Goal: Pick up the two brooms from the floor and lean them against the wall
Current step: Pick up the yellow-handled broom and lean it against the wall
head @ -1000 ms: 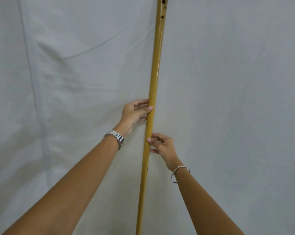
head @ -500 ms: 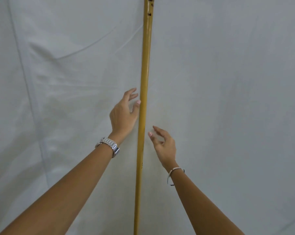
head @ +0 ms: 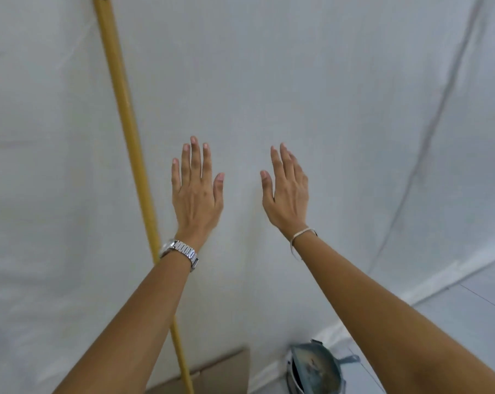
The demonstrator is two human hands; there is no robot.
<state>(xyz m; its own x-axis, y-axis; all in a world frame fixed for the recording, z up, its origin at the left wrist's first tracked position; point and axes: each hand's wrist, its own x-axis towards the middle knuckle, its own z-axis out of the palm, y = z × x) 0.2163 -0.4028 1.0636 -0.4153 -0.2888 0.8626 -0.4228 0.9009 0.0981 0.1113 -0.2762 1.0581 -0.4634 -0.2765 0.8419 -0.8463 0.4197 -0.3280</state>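
Observation:
A yellow broom handle (head: 126,118) leans against the white cloth-covered wall (head: 340,95) on the left, running from the top edge down to the bottom; its head is out of view. My left hand (head: 196,191) hangs just right of the handle, fingers spread, touching nothing. My right hand (head: 287,191) is further right, also spread and empty. No second broom is in view.
A brown cardboard piece (head: 217,371) lies at the foot of the wall by the handle's lower end. A blue-grey dustpan-like object (head: 316,368) sits on the floor to its right. The white floor (head: 468,314) shows at the lower right.
Both hands have let go of the yellow handle and moved right of it, fingers spread. The view has swung right and down, so the handle now sits at the left.

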